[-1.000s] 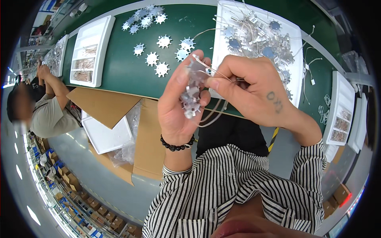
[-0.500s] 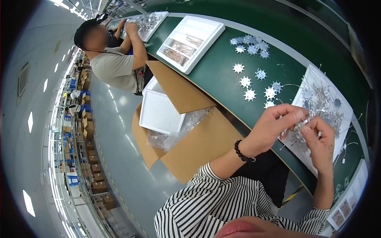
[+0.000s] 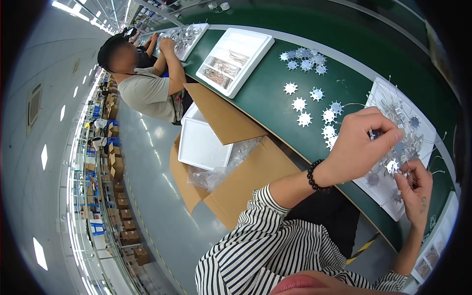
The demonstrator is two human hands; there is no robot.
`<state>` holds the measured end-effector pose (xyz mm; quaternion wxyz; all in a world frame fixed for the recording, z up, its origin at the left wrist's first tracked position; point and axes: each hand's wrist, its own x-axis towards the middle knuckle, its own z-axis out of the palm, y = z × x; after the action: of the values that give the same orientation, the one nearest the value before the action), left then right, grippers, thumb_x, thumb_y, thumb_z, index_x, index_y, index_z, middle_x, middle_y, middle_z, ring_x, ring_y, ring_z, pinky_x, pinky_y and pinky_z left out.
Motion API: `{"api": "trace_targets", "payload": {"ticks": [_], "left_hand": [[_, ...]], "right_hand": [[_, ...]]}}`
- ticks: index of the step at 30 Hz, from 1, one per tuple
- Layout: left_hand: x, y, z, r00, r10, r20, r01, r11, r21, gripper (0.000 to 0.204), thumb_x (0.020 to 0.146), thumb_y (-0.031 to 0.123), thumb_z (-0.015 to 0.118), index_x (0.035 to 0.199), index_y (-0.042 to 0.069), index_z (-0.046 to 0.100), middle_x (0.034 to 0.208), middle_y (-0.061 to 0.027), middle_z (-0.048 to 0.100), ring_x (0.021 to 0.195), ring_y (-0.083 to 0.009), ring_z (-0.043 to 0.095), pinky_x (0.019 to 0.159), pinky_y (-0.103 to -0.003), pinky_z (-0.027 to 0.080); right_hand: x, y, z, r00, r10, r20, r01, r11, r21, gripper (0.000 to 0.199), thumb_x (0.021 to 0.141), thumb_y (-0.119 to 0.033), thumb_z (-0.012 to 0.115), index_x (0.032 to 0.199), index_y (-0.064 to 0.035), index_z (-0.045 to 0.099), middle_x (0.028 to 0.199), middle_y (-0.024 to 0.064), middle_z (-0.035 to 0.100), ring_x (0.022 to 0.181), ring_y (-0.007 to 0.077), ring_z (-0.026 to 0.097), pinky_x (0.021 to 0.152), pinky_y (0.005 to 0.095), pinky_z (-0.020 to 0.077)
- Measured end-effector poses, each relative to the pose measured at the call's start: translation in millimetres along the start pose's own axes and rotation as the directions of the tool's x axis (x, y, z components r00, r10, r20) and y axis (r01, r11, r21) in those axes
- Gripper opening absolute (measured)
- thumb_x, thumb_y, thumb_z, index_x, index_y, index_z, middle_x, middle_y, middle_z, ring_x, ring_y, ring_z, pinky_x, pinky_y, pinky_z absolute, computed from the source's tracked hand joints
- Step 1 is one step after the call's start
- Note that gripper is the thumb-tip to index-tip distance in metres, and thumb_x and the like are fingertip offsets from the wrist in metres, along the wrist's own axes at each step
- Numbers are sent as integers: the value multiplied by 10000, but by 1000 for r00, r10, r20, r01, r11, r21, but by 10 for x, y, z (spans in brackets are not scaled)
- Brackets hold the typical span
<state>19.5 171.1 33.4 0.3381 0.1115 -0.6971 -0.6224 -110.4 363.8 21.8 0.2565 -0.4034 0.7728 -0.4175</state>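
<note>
My left hand (image 3: 361, 142) reaches over the white tray (image 3: 381, 189), thumb and forefinger drawn together. What lies between them, if anything, is too small to make out. Beside the tray's near part, my right hand (image 3: 417, 187) has its fingers curled and pressed together on something small. A bright gear-shaped metal disc (image 3: 392, 166) is right at its fingertips; I cannot tell whether it is gripped. Under and between both hands spreads a tangled pile of similar discs with thin wires (image 3: 405, 115). Left of the tray, several loose gear-shaped discs (image 3: 304, 119) lie on the green table (image 3: 270, 105).
More discs (image 3: 306, 59) are heaped farther back. A white foam tray with copper-coloured parts (image 3: 235, 61) stands beyond. Against the table's near edge is an open cardboard box (image 3: 250, 182) holding a white foam lid (image 3: 204, 145). A co-worker (image 3: 147, 91) works at the far left.
My hands have come apart: the left has risen away from the right, which has dropped slightly toward me. The bright disc now shows between them. The whole view has shifted a little.
</note>
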Motion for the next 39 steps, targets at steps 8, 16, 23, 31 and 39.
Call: {"api": "trace_targets", "payload": {"ticks": [8,16,23,31,39], "left_hand": [[112,-279,-504,780,-582,230,504,366,-783,418,911,174,590,1270,-29,522,1282,-166,505,1126,-213,547,770,-263,534],[-23,-354,-342,826,-409,388,388,-87,-918,548,912,83,445,1406,-101,295,1464,-316,305,1419,-453,286,1178,-522,322],[-101,-366,-392,857,-282,432,416,-117,-902,601,945,95,377,1483,-111,203,1561,-325,163,1479,-429,139,1209,-516,246],[-191,-436,-345,949,-172,262,290,159,-944,618,900,22,378,1492,-84,232,1568,-282,209,1485,-406,147,1220,-512,210],[-212,-481,-402,966,-132,223,253,292,-922,628,854,28,437,1470,-40,342,1534,-254,327,1475,-400,205,1222,-513,185]], "right_hand": [[127,-89,105,963,1,-268,50,981,186,158,974,-97,561,1122,-45,551,636,-83,418,598,11,318,534,220,244],[285,-290,474,920,-351,-176,382,903,196,75,947,-63,603,950,4,638,717,-1,543,601,30,431,532,211,323],[383,-414,551,947,-292,-132,309,943,125,121,936,-113,648,944,7,653,571,-24,490,504,38,398,474,230,309],[388,-440,704,968,-228,-107,249,936,250,139,933,-130,658,877,-6,624,591,-18,499,529,41,401,478,232,309],[448,-437,700,965,-250,-79,261,937,230,154,930,-135,657,855,-10,609,604,-16,511,547,39,414,484,233,314]]}}
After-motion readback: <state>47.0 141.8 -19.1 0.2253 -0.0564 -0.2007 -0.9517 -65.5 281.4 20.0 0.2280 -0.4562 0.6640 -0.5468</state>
